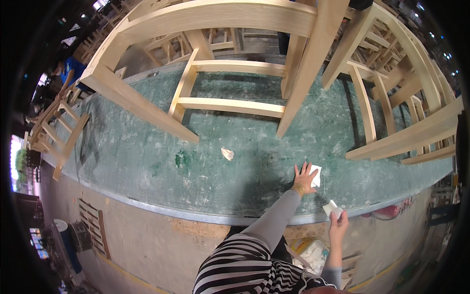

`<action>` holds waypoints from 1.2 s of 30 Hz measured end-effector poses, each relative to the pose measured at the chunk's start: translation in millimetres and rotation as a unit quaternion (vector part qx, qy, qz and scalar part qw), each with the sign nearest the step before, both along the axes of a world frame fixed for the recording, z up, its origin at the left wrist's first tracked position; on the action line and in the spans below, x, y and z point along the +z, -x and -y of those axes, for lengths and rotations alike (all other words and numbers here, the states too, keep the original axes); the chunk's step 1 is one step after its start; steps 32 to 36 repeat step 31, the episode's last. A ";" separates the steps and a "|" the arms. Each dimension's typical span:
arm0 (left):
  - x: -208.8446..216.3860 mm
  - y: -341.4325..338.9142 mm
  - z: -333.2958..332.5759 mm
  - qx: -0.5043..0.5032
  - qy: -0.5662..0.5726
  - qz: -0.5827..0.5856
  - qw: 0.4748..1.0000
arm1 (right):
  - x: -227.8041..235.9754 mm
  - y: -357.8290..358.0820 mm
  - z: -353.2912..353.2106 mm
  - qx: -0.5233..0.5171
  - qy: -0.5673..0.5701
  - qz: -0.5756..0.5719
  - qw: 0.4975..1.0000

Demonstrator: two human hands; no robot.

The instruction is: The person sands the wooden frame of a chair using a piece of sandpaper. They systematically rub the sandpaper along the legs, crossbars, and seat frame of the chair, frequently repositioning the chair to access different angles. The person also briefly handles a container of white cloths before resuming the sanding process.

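My left hand point(304, 179) lies flat with fingers spread on the green tabletop point(210, 181), partly over a small white sheet point(317, 177). My right hand point(338, 223) is closed on a white folded piece point(332, 208), held just off the table's near edge; whether it is paper or cloth is not clear. A crumpled whitish scrap point(227, 154) rests on the tabletop to the left of my hands. Beyond them stands a pale wooden frame point(210, 18) with legs and crossbars, apart from both hands.
More wooden frames point(413, 132) stand at the right end of the table. At far left, a person in blue point(73, 71) is beside another slatted frame point(61, 134). A slatted wooden piece point(93, 223) and a dark bin point(81, 235) are on the floor. A white bag point(313, 255) sits below the table edge.
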State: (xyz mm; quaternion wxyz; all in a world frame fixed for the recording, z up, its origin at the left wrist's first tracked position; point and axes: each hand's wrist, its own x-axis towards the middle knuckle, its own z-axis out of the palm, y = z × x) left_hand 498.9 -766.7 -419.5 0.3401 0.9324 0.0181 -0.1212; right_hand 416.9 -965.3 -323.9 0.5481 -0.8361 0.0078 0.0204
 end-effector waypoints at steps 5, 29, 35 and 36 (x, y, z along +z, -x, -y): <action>-2.4 25.8 -17.0 0.025 0.000 0.014 1.000 | -17.0 -15.5 9.5 0.025 0.009 -0.002 1.000; 45.0 336.5 -253.6 0.659 0.437 0.073 0.608 | -99.9 -32.7 -426.9 0.392 0.342 -0.084 0.850; 41.6 349.7 -275.3 0.655 0.336 0.082 0.672 | -111.5 -26.9 -439.5 0.346 0.377 -0.082 0.855; 41.6 349.7 -275.3 0.655 0.336 0.082 0.672 | -111.5 -26.9 -439.5 0.346 0.377 -0.082 0.855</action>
